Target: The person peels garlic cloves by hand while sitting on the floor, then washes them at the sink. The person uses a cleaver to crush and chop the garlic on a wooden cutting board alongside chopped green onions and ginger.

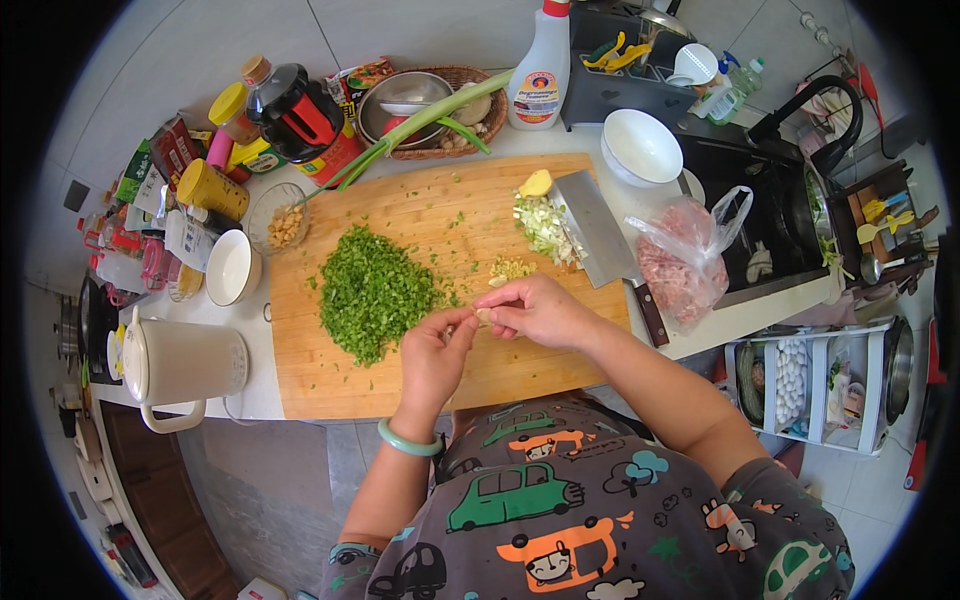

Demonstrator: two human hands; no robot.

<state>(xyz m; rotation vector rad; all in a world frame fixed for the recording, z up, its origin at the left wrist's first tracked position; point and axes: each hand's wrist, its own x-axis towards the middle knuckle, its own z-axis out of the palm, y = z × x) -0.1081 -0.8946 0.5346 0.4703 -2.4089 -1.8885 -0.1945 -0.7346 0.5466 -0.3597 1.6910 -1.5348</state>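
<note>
My left hand (437, 358) and my right hand (541, 309) meet over the wooden cutting board (450, 397). Their fingertips pinch a small pale piece, apparently a garlic clove (484, 315), mostly hidden by the fingers. Just beyond my right hand lie a small heap of minced yellowish ginger or garlic (517, 265) and a whole clove. To the left of my hands spreads a large pile of chopped green vegetable (371, 296). Chopped white scallion (541, 225) and a cut piece of ginger (536, 184) sit beside a cleaver (596, 229) at the board's right side.
A bag of minced meat (681, 259) and a white bowl (643, 148) stand right of the board, before the sink (757, 217). Left are an electric kettle (187, 360), a white cup (233, 268) and a glass bowl (277, 217). A leek (450, 101) crosses a wicker basket (491, 124) behind.
</note>
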